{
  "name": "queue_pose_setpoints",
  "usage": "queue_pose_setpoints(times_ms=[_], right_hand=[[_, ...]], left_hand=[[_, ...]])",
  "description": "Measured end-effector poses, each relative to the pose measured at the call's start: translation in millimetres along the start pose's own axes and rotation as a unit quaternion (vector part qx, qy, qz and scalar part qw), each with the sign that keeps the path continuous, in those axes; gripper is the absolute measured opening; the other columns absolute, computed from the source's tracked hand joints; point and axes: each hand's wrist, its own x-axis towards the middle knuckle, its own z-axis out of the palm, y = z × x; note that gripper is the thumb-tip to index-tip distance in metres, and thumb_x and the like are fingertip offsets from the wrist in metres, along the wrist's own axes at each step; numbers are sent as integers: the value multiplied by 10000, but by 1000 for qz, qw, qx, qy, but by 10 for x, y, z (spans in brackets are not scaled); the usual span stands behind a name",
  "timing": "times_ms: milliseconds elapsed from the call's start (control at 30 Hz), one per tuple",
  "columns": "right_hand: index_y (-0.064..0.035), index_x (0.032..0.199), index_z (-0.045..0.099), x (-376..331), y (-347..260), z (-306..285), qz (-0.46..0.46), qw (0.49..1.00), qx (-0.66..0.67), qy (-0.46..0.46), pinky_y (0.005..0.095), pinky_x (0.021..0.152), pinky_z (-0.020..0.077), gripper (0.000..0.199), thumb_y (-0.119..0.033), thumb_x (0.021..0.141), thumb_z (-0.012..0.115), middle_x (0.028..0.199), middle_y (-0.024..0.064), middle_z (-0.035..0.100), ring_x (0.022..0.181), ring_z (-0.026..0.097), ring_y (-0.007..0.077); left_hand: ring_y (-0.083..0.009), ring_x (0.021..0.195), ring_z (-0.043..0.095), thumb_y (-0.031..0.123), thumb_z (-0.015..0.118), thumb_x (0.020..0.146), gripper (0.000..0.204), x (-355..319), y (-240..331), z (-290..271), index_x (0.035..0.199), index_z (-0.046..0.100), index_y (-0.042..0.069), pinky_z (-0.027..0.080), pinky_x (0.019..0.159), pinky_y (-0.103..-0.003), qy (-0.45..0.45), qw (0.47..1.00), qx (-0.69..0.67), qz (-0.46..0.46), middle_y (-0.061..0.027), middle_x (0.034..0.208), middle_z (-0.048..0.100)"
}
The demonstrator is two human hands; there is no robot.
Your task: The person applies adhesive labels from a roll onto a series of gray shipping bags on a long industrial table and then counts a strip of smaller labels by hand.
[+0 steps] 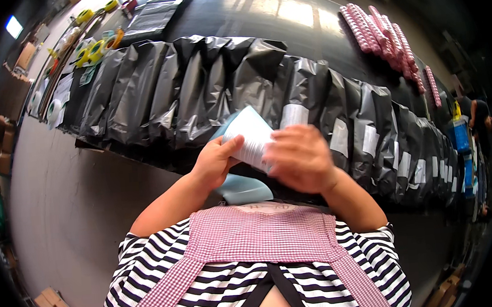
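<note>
Left hand (215, 161) and right hand (299, 158) both clamped on white label sheet (249, 139), frame centre. Black mailer bags (196, 94) packed along table edge (94, 146); open floor (73, 205) lower left.

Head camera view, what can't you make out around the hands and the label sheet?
- Right hand: motion-blurred, so its grip on the white label sheet is unclear.
- Label sheet: print too small and blurred.
- Blue backing sheet: mostly hidden behind both hands and the label sheet.
- Black mailer bags: contents hidden by opaque plastic.
- Left hand: its fingers lie behind the sheet.
</note>
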Motion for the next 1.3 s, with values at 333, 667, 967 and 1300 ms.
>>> queue_pose_setpoints(times_ms=[333, 667, 967, 1300], right_hand=[[-120, 1270, 645, 215, -157, 472, 148, 979, 131, 47, 434, 1046, 452, 633, -142, 679, 871, 1400, 171, 512, 1260, 538, 351], [-75, 1146, 718, 448, -365, 632, 118, 989, 44, 79, 392, 1008, 476, 445, -174, 730, 840, 1253, 105, 664, 1190, 608, 296], [-78, 932, 752, 375, -428, 815, 168, 979, 43, 107, 351, 880, 497, 174, -158, 786, 802, 1016, 46, 740, 1033, 670, 239], [-46, 1266, 657, 326, -375, 726, 250, 962, 106, 20, 374, 1012, 467, 611, -250, 727, 863, 1299, 130, 632, 1161, 604, 271]], left_hand=[[-134, 958, 626, 59, 702, 912, 323, -350, 304, -128, 1219, 621, 2, 531, 880, -294, -128, 974, 177, 61, -71, 1110, 662], [-211, 1101, 612, 31, 710, 877, 249, -504, 357, -357, 1126, 698, 34, 483, 966, -324, -87, 895, 347, 267, -85, 1221, 581], [-185, 1120, 612, 5, 718, 868, 261, -486, 409, -516, 1124, 708, 53, 493, 963, -321, -98, 887, 394, 219, -76, 1225, 596], [-177, 1142, 578, -10, 684, 892, 237, -309, 270, -590, 1129, 681, 5, 470, 985, -307, -142, 955, 240, 106, -66, 1270, 547]])
